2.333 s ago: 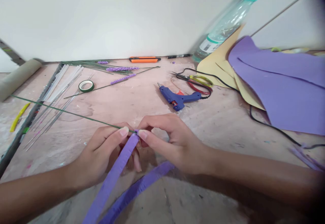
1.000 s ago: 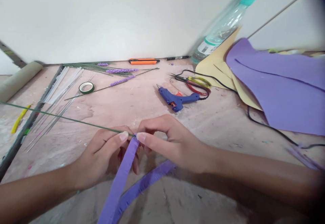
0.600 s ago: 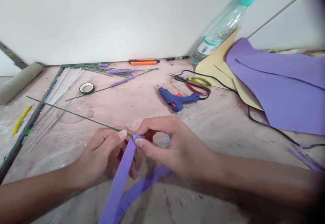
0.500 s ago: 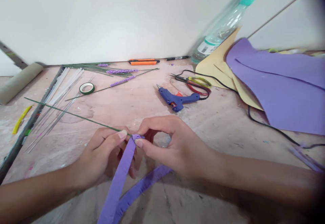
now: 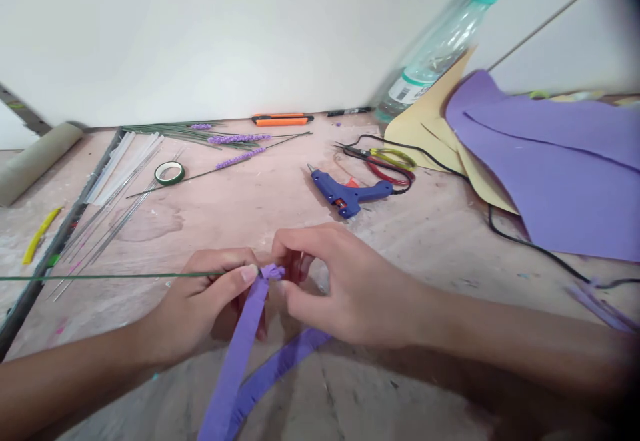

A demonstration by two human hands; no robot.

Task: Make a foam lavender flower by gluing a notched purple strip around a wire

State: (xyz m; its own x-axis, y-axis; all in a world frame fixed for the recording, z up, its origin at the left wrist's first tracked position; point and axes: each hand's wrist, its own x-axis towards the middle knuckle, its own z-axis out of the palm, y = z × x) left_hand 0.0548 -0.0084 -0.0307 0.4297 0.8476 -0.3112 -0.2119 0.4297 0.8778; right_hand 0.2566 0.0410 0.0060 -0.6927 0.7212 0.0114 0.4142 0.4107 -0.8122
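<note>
My left hand (image 5: 215, 298) is closed, its thumb and forefinger pinching a thin green stem (image 5: 125, 276) near its right end. The stem runs out level past the left edge of the view. At that end a purple fringed paper strip (image 5: 245, 328) is wound into a small ruffled bud (image 5: 273, 272). The strip's loose length hangs down and loops back under my right hand (image 5: 330, 281). The right thumb and forefinger are apart around the tip of the bud; whether they touch it is hard to tell. The other right fingers curl behind.
A blue glue gun (image 5: 345, 191) and scissors (image 5: 385, 161) lie ahead. Finished purple sprigs (image 5: 240, 158), green tape (image 5: 169, 172), bare wires (image 5: 120, 224) and an orange cutter (image 5: 283, 120) are at back left. Purple sheets (image 5: 555, 161) and a bottle (image 5: 440, 48) stand right.
The stem has swung from slanting up-left to level, turning with the bud. My right thumb and forefinger have loosened from the bud, which shows more now.
</note>
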